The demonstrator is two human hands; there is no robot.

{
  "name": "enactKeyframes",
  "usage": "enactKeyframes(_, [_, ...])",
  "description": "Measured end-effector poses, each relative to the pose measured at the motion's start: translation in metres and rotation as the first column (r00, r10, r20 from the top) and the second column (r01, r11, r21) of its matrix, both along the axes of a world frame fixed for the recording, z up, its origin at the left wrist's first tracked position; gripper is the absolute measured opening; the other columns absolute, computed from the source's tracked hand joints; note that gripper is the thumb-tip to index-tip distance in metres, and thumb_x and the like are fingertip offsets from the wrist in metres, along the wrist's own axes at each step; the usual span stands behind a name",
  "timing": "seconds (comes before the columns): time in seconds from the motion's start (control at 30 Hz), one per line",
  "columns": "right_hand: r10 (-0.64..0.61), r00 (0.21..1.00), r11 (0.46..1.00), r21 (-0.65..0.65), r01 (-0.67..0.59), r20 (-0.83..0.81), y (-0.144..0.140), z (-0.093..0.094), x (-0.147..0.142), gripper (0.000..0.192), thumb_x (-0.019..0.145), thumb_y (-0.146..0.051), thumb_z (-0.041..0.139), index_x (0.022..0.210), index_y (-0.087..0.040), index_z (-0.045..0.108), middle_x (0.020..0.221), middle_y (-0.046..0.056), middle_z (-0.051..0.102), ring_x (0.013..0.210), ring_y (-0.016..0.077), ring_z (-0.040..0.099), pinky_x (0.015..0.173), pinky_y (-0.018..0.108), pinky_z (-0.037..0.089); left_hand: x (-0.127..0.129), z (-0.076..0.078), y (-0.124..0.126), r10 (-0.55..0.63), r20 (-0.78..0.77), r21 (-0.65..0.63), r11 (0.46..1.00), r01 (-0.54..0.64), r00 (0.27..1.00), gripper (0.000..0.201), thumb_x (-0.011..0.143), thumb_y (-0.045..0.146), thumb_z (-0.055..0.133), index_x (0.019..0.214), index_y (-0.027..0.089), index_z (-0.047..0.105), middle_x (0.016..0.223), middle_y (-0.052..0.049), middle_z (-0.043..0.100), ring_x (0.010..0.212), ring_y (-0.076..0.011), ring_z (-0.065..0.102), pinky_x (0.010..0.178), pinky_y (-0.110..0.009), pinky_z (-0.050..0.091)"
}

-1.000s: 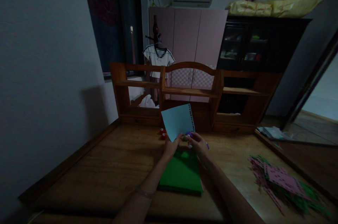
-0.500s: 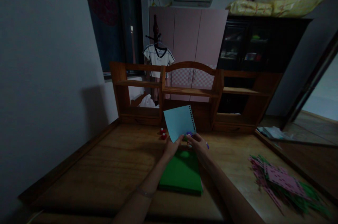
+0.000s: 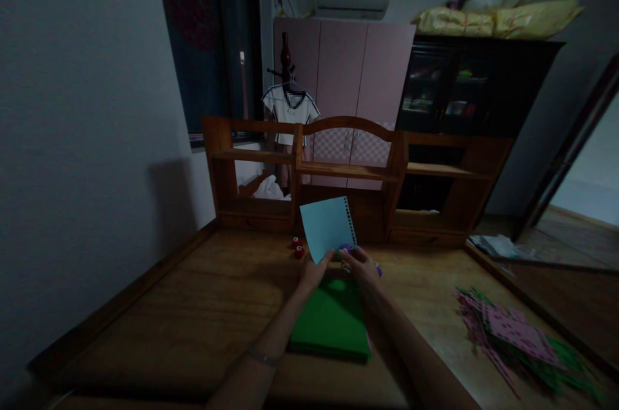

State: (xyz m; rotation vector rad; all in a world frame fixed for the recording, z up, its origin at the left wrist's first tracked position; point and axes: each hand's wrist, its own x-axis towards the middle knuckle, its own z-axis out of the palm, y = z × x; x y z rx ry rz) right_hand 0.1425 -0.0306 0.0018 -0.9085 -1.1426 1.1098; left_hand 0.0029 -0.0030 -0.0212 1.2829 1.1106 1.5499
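A light blue sheet of paper (image 3: 326, 226) with a row of holes down its right edge is held up above the table. My left hand (image 3: 314, 271) is closed on its lower edge, thumb against the paper. At the sheet's lower right corner, my right hand (image 3: 362, 265) is closed around a small purple and green thing (image 3: 345, 248), mostly covered by the fingers; its kind cannot be made out. Another purple bit (image 3: 378, 270) shows just beyond that hand. Below both hands lies a bright green stack or pad (image 3: 331, 326), flat on the table.
Two small red objects with white tops (image 3: 298, 251) stand behind my left hand. Pink and green cut paper pieces (image 3: 522, 339) lie heaped on the right of the wooden table (image 3: 203, 307). A wooden shelf unit (image 3: 348, 168) borders the far edge.
The view has tilted up slightly, so the room sits a little lower in the picture. Both hands keep their hold, with hardly any movement of the paper.
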Motion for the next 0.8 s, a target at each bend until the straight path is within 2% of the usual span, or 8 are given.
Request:
enactKeyframes(0.2, [-0.001, 0.999, 1.0, -0.028, 0.0, -0.032, 0.0051, -0.0057, 0.0004, 0.038, 0.061, -0.043, 0.076, 0.088, -0.02, 0.065, 0.089, 0.005, 0.066, 0.073, 0.0174, 0.061, 0.064, 0.026, 0.048, -0.001, 0.0044, -0.0048, -0.038, -0.018, 0.033, 0.999, 0.038, 0.999, 0.038, 0.071, 0.036, 0.066, 0.098, 0.01, 0.064, 0.1, -0.012, 0.066, 0.093, -0.0242, 0.062, 0.086, -0.033, 0.047])
enactKeyframes(0.43, [0.016, 0.999, 0.999, -0.048, -0.019, -0.051, 0.0018, -0.0011, -0.0006, 0.037, 0.06, -0.043, 0.077, 0.085, -0.018, 0.065, 0.08, 0.004, 0.065, 0.065, 0.0151, 0.06, 0.059, 0.024, 0.047, -0.001, 0.0006, -0.0015, -0.04, -0.036, -0.024, 0.999, 0.039, 0.999, 0.034, 0.071, 0.04, 0.067, 0.093, 0.013, 0.066, 0.096, -0.012, 0.068, 0.09, -0.0248, 0.063, 0.084, -0.035, 0.048])
enactKeyframes(0.6, [-0.038, 0.998, 0.998, -0.045, 0.036, -0.045, 0.0003, 0.0004, -0.0022, 0.04, 0.058, -0.046, 0.077, 0.083, -0.018, 0.065, 0.076, 0.004, 0.065, 0.063, 0.0158, 0.059, 0.057, 0.026, 0.047, -0.002, 0.0017, -0.0024, -0.038, -0.047, -0.036, 0.999, 0.037, 0.998, 0.036, 0.07, 0.041, 0.067, 0.092, 0.013, 0.066, 0.095, -0.012, 0.068, 0.09, -0.0249, 0.063, 0.083, -0.034, 0.048])
enactKeyframes(0.8, [-0.044, 0.999, 0.998, -0.037, 0.044, -0.013, 0.0013, -0.0016, -0.0008, 0.039, 0.059, -0.046, 0.076, 0.085, -0.018, 0.065, 0.074, 0.004, 0.064, 0.058, 0.0143, 0.057, 0.053, 0.024, 0.045, -0.0009, -0.0003, 0.0004, -0.034, -0.056, -0.015, 0.999, 0.033, 0.998, 0.036, 0.069, 0.038, 0.068, 0.094, 0.013, 0.065, 0.096, -0.011, 0.068, 0.092, -0.0245, 0.062, 0.087, -0.034, 0.047])
